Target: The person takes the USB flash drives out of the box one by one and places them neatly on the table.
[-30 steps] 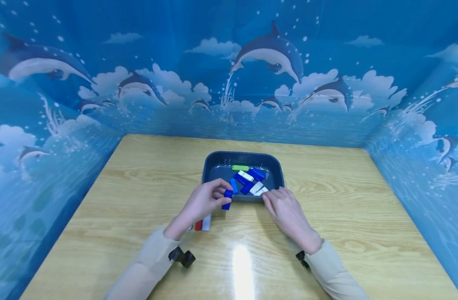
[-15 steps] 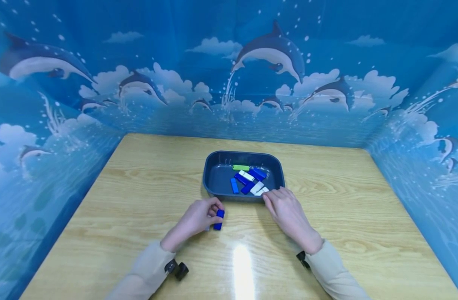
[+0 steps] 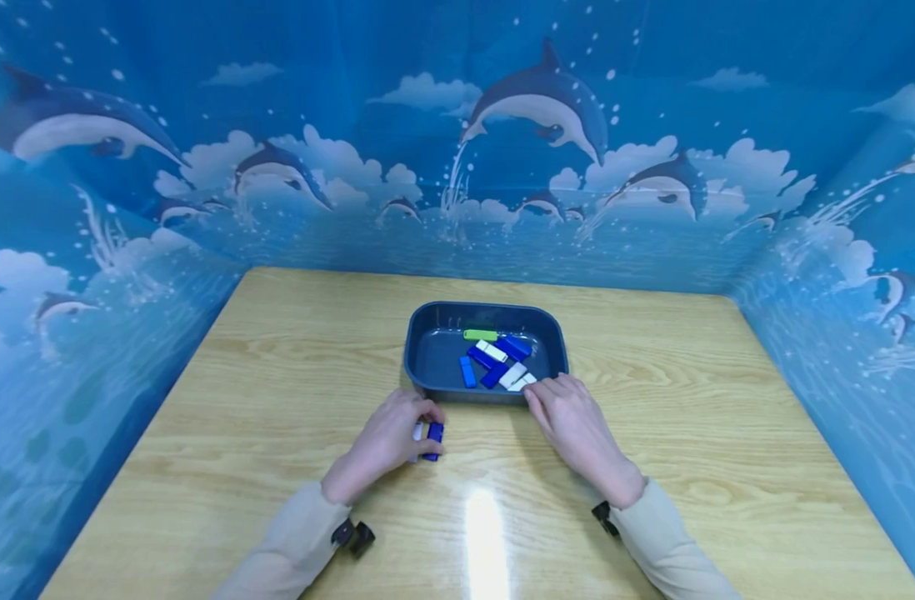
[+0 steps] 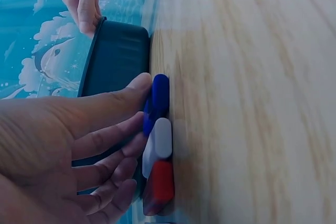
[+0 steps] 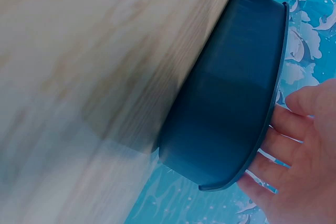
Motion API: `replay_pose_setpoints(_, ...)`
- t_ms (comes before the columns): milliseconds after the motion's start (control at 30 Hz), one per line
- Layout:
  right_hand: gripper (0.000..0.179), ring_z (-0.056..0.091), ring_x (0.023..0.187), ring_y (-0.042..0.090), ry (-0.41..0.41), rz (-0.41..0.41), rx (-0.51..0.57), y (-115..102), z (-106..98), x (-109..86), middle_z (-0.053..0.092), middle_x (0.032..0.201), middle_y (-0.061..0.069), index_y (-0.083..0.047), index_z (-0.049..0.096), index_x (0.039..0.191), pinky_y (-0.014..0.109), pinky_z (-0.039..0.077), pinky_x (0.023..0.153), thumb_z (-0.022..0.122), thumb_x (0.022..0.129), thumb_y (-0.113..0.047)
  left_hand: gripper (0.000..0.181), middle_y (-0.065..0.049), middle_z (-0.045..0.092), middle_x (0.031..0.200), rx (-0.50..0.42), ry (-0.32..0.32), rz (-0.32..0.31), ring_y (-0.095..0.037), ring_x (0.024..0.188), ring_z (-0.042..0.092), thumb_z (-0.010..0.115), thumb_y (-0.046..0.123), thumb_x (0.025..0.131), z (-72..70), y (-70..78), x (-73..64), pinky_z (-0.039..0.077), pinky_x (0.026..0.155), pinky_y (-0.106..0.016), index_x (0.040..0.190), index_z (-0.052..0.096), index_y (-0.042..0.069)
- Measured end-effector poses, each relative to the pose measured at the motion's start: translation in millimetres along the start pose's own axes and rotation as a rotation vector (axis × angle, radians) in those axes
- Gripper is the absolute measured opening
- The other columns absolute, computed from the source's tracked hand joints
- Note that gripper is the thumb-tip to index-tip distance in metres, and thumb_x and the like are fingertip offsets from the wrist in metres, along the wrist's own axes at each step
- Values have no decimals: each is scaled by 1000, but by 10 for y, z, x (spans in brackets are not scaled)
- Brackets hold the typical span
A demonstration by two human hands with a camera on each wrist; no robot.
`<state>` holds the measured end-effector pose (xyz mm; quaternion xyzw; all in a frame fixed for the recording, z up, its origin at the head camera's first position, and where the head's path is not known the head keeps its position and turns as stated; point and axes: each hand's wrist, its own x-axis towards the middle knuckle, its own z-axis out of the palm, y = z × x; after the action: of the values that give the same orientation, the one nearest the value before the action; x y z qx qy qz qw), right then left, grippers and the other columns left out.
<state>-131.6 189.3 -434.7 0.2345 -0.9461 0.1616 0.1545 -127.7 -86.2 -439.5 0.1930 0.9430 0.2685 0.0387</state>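
Note:
My left hand (image 3: pixel 392 429) is low over the table in front of the tray, its thumb and fingers curved about a dark blue USB flash drive (image 3: pixel 433 442). That drive lies on the table beside a white drive (image 4: pixel 157 142); a red drive (image 4: pixel 161 182) follows in the same row. The left wrist view shows the thumb at the blue drive's edge; the other fingertips are partly hidden behind it. My right hand (image 3: pixel 573 421) holds the near right rim of the dark blue-grey tray (image 3: pixel 420 367), fingers hooked over it, as the right wrist view shows.
Inside the tray lie several drives: a lime green one (image 3: pixel 480 335), a lighter blue one (image 3: pixel 468 372), dark blue ones and white ones (image 3: pixel 513 375). The wooden table (image 3: pixel 690 400) is bordered by a dolphin-print curtain (image 3: pixel 457 242) at the back and sides.
My left hand has brought the dark blue drive from the tray's front edge down and left onto the table, beside the white drive. My right hand has stayed on the rim.

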Motion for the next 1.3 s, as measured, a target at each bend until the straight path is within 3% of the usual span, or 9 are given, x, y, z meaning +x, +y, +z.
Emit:
replay_pose_setpoints(133,24,71,97,29,-1,0,1,2,-2,1,75,97,10,-3,74,103,54,43,111,56,104,-19,35,-3,71,99,16,5,-21,-23,98,58,90,28,74,-3,22,-15,46,102,-46,100,75,12)
replay_pose_setpoints(300,25,71,97,29,-3,4,4,5,-4,0,75,97,9,-3,74,103,55,43,111,56,105,-20,19,-1,72,99,-6,52,-53,-20,95,60,82,26,87,-32,80,-9,52,83,-37,101,75,15)
replay_pose_setpoints(467,24,71,96,29,0,4,2,7,-2,1,75,96,9,-4,74,103,55,43,111,56,104,-19,7,6,69,85,-54,120,-41,-10,76,61,74,22,94,-118,135,44,53,69,-27,97,75,16)
replay_pose_setpoints(633,24,71,96,29,1,4,2,5,2,1,75,96,9,-4,75,103,55,43,111,56,104,-19,7,7,70,85,-83,160,-40,-4,70,58,72,23,96,-228,171,135,51,64,-20,98,75,17)
replay_pose_setpoints(967,23,71,95,28,11,-1,-3,16,4,-5,75,94,9,-3,75,102,55,44,110,57,104,-19,11,3,71,91,-58,205,15,-8,71,59,68,23,99,-395,223,518,53,63,-23,102,75,15)
replay_pose_setpoints(1300,21,71,95,29,14,-13,-1,3,0,-2,75,96,9,-4,74,103,55,44,110,58,103,-18,27,-7,71,107,-5,113,-49,-19,96,69,76,18,93,-206,253,911,59,83,-32,116,69,6)
